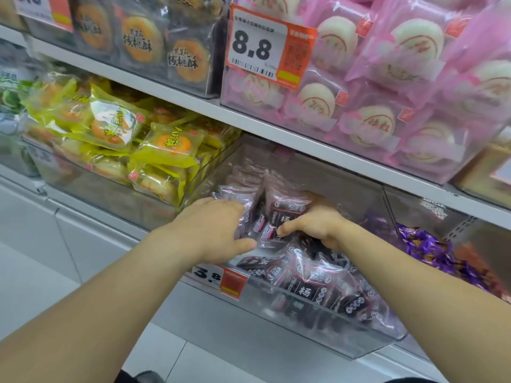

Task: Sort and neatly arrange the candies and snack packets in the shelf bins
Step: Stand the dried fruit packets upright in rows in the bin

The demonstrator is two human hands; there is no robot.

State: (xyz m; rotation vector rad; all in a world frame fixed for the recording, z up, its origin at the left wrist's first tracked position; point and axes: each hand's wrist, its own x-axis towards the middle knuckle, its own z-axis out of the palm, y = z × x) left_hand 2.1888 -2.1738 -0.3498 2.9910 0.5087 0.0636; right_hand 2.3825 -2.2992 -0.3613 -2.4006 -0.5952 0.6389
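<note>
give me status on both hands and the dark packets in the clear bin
Left hand flat against dark pink-edged packets. Right hand grips same stack. Clear plastic bin half full, nothing blocking.

Shop, snack aisle. White shelves (171, 91) in tiers carry clear plastic bins (345, 324) full of wrapped pastries: yellow packets (163, 150), pink packets (387, 125), dark purple packets (307, 288). Orange-and-white price tags clipped to bin fronts, one reading 8.8 (269, 45), one 3.8 (221, 279), with barcodes.
</note>
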